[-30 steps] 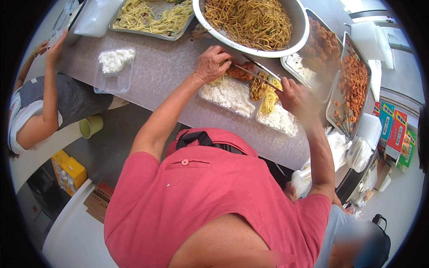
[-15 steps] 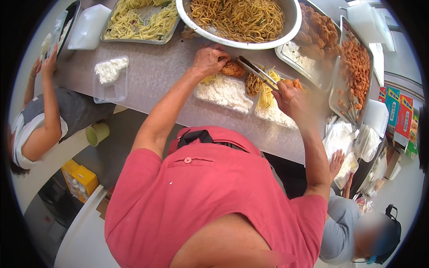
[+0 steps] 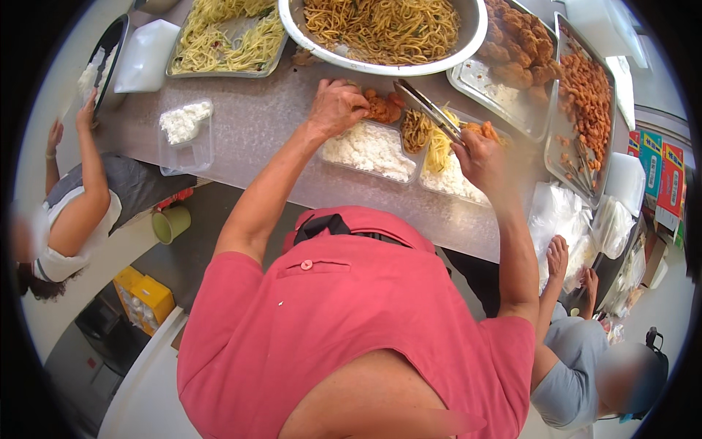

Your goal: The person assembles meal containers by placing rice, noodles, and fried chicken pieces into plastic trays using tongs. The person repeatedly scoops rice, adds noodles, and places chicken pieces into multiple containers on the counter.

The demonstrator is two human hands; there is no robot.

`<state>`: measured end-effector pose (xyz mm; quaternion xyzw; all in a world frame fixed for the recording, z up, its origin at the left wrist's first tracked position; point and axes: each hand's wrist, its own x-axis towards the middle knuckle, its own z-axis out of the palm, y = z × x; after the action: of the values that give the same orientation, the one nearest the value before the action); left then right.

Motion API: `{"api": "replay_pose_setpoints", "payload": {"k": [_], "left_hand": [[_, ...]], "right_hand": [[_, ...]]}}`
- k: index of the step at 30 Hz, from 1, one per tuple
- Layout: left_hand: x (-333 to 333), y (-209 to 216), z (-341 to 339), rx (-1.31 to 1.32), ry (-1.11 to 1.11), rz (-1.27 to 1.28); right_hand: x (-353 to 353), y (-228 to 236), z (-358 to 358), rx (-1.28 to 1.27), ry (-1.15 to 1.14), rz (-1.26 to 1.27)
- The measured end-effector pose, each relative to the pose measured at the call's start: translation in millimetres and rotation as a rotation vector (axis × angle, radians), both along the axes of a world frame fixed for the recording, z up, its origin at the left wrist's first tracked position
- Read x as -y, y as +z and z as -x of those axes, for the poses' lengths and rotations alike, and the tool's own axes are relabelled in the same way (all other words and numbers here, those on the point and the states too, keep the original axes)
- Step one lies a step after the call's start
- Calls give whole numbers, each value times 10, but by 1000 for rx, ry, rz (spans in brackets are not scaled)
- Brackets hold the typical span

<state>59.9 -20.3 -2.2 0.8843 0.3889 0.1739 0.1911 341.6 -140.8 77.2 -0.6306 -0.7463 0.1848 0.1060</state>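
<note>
Gripping long metal tongs (image 3: 431, 111), the right hand (image 3: 479, 157) is clamped on their handles; their long axis runs up-left toward the big steel bowl of brown noodles (image 3: 468, 36). Nearer the clear plastic meal tray of white rice (image 3: 365, 150), the left hand (image 3: 336, 106) rests curled on its far edge

The tongs (image 3: 430, 110) in the right hand (image 3: 479, 157) are bright, polished metal. The big bowl (image 3: 468, 40) and the trays (image 3: 504, 99) look like dull steel (scuffed, with soft glints). The meal boxes (image 3: 365, 170) are clear, glossy plastic. The worktop (image 3: 263, 124) is matt grey and smooth. The shirt (image 3: 351, 314) is soft red cloth.
</note>
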Motion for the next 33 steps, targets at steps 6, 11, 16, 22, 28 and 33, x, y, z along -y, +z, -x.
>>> {"api": "replay_pose_setpoints", "payload": {"k": [6, 11, 16, 22, 28, 33], "left_hand": [[-23, 69, -46, -105, -80, -38], [-22, 8, -10, -59, -46, -28], [11, 103, -37, -112, -75, 25], [97, 213, -90, -28, -50, 28], [185, 239, -146, 96, 15, -51], [283, 235, -53, 67, 80, -25]], "right_hand": [[24, -107, -29, -14, -12, 0], [97, -64, -6, -61, -59, -14], [204, -97, -141, -31, -81, -36], [722, 367, -862, -231, -522, 6], [1030, -94, -2091, 273, -1000, 2], [765, -299, -2372, 340, -1129, 185]]}}
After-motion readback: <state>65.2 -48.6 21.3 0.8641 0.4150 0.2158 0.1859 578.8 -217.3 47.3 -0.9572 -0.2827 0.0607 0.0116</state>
